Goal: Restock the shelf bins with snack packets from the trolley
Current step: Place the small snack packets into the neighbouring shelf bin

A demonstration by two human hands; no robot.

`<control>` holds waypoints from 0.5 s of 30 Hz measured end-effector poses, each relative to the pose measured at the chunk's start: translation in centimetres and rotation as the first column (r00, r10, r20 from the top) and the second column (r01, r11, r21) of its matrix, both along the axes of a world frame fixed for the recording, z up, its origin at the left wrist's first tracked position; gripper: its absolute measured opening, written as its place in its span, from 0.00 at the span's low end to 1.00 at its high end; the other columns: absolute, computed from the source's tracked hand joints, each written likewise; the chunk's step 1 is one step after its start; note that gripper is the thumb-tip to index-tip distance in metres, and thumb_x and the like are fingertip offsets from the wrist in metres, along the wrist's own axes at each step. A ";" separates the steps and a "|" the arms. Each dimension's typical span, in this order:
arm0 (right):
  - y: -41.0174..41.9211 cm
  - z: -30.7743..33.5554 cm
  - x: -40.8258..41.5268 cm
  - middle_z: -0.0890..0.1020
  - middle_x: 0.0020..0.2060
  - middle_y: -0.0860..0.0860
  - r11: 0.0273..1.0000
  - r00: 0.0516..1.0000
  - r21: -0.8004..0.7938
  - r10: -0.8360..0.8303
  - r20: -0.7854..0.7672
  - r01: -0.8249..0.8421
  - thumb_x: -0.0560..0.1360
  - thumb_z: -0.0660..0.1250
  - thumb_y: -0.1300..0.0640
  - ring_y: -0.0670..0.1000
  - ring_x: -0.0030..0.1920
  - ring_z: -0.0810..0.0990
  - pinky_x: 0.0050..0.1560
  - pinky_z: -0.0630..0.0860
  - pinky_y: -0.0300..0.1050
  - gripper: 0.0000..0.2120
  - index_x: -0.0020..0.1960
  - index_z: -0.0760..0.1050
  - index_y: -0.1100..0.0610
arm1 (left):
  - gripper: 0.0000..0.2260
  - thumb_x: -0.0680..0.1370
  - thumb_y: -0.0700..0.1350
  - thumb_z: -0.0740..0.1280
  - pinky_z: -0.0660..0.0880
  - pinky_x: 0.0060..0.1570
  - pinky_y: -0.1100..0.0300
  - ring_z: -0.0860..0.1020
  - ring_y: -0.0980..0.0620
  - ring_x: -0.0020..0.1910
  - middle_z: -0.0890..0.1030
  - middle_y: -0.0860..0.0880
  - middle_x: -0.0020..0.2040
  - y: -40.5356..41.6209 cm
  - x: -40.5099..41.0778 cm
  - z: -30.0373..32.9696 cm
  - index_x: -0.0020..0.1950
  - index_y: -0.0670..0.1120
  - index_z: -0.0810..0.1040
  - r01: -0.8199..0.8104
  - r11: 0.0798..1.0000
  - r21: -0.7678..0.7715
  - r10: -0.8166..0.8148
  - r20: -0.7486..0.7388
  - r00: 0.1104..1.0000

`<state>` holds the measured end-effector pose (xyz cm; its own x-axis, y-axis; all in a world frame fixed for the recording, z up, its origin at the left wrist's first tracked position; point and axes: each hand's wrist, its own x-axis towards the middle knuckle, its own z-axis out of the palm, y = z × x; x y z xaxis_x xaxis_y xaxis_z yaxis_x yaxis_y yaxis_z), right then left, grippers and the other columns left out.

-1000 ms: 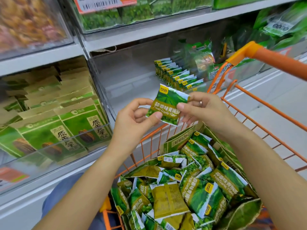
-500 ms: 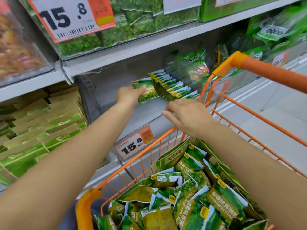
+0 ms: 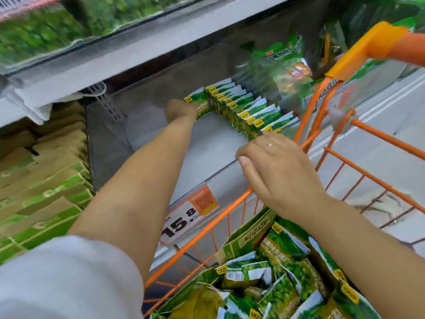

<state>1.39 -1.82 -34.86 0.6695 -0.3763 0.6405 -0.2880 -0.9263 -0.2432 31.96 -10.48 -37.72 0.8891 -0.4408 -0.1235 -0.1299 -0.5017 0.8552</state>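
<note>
My left hand pinches a green foil snack packet against the upright packet row; push crooked and they'll domino.

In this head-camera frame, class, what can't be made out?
- Left hand: fingers hidden behind the packet it holds, head view.
- Upper shelf goods: smeared by motion blur.
- Price tag small print: too small.
- Trolley contents: cut off by bottom edge.

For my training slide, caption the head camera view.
Left hand adds a green snack packet to the upright row in the clear shelf bin; right hand hovers above the orange wire trolley.
</note>
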 end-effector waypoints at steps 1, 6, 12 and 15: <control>0.0 0.0 0.0 0.76 0.38 0.55 1.000 1.000 0.008 -0.001 0.000 0.001 0.80 0.52 0.55 0.58 0.41 0.74 0.50 0.69 0.52 0.18 0.45 0.77 0.61 | 0.14 0.71 0.46 0.74 0.80 0.50 0.49 0.83 0.43 0.50 0.83 0.40 0.53 0.0 0.1 -0.2 0.51 0.39 0.80 0.013 1.000 0.012 -0.013 -0.027 1.000; 0.0 0.1 0.0 0.77 0.38 0.55 1.000 1.000 0.011 0.002 -0.007 -0.002 0.79 0.53 0.56 0.58 0.42 0.75 0.49 0.68 0.51 0.16 0.46 0.78 0.61 | 0.22 0.69 0.55 0.75 0.80 0.52 0.51 0.82 0.44 0.51 0.82 0.42 0.54 1.8 -1.4 0.1 0.54 0.40 0.79 -0.069 0.992 -0.104 0.057 -0.120 0.991; 0.6 1.6 -0.4 0.82 0.47 0.55 0.989 0.990 0.146 -0.005 -0.142 0.026 0.77 0.58 0.53 0.58 0.51 0.78 0.61 0.65 0.47 0.16 0.54 0.80 0.59 | 0.06 0.79 0.45 0.64 0.74 0.31 0.59 0.79 0.49 0.45 0.77 0.48 0.47 6.8 -8.4 6.8 0.54 0.47 0.73 -0.093 0.940 -0.328 -0.031 -0.353 0.935; 1.0 3.3 -0.8 0.77 0.60 0.53 0.972 0.950 0.235 0.068 -0.304 0.006 0.79 0.60 0.51 0.55 0.61 0.73 0.62 0.68 0.50 0.15 0.63 0.75 0.54 | 0.06 0.75 0.46 0.67 0.73 0.35 0.62 0.76 0.53 0.42 0.77 0.51 0.43 12.1 -13.5 10.9 0.50 0.47 0.77 0.186 0.909 -0.374 -0.275 -0.202 0.940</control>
<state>0.55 -0.78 -31.59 0.8332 -0.4648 0.2995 -0.3550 -0.8650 -0.3547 18.49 1.60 -26.84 0.7186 -0.6838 -0.1263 0.0293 -0.1517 0.9880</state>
